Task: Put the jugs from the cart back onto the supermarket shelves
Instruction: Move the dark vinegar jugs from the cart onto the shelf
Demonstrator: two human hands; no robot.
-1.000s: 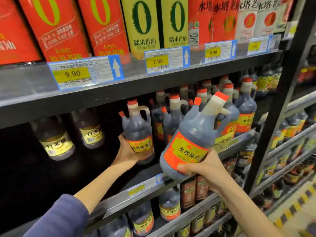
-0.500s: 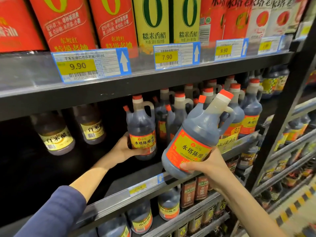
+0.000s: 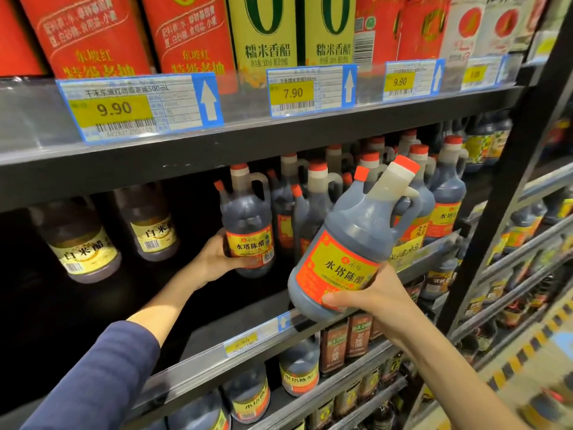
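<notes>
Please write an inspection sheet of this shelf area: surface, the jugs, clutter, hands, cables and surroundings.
Surface: dark middle shelf, bare at its left front, with a price strip along the edge.
Job's things: upright jug standing on the shelf; tilted jug held in front of the shelf edge, not yet set down.
Clutter: pale jugs at the back left; a row of dark jugs on the right.
Hands: left hand wraps the upright jug; right hand grips the tilted jug at its base.
Cables: nothing seen.
Surroundings: price tags and red cartons above; lower shelves hold more bottles.
</notes>
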